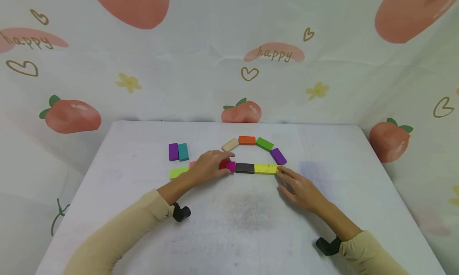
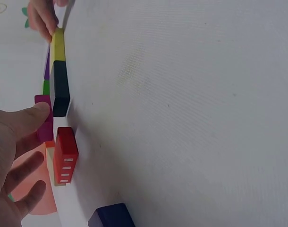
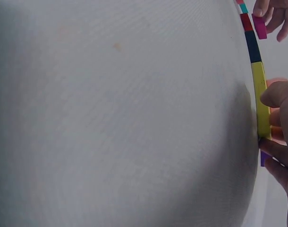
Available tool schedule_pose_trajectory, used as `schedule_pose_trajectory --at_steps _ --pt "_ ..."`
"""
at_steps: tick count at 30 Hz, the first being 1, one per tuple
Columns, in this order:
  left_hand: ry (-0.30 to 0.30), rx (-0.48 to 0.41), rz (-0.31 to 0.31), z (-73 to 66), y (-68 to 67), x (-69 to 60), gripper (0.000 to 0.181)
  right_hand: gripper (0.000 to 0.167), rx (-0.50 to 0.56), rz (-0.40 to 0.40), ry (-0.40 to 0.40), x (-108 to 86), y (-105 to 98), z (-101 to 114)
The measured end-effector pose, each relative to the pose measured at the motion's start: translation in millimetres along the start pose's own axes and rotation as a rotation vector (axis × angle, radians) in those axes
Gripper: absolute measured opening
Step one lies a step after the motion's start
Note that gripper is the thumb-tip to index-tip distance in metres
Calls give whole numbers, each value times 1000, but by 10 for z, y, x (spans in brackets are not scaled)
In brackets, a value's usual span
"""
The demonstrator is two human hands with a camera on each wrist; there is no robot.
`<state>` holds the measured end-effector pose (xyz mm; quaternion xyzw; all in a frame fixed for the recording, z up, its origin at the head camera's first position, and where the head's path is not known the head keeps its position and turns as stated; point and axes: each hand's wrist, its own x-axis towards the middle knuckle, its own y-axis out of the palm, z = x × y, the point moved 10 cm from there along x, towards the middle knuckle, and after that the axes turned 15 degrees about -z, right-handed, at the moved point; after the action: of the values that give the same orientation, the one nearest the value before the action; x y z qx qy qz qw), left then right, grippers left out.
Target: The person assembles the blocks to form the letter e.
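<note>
My left hand [image 1: 207, 165] pinches a magenta block [image 2: 46, 130] between thumb and fingers. In the left wrist view this block is lifted off the table, beside a black block [image 2: 62, 89] and a red block [image 2: 66, 153]. A yellow strip [image 1: 264, 169] continues the row to the right of the black block. At that strip's right end, the fingertips of my right hand [image 1: 301, 189] touch it, with the thumb apart in the head view. Behind the row curve a beige block [image 1: 230, 144], an orange block [image 1: 247, 140], a green block [image 1: 264, 144] and a purple block [image 1: 278, 156].
Farther left, another purple block [image 1: 173, 152] and a teal block [image 1: 183, 152] stand side by side. A lime block [image 1: 178, 172] and a pink block [image 1: 192, 164] are partly covered by the left hand. A navy block [image 2: 112, 216] shows low in the left wrist view. The white table [image 1: 236, 235] meets a patterned cloth.
</note>
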<state>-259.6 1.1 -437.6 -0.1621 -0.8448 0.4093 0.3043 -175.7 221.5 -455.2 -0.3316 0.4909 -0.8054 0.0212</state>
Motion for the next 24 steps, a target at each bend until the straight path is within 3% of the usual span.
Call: schedule_pose_trajectory --at_steps 9,16,24 --pt "12 24 16 -8 50 22 53 49 3 -10 -13 -6 -6 19" --pt "-26 21 45 60 84 -1 56 48 8 -10 -15 -3 -4 13" --pt "-7 27 44 64 111 2 55 48 11 -16 -17 3 -16 9"
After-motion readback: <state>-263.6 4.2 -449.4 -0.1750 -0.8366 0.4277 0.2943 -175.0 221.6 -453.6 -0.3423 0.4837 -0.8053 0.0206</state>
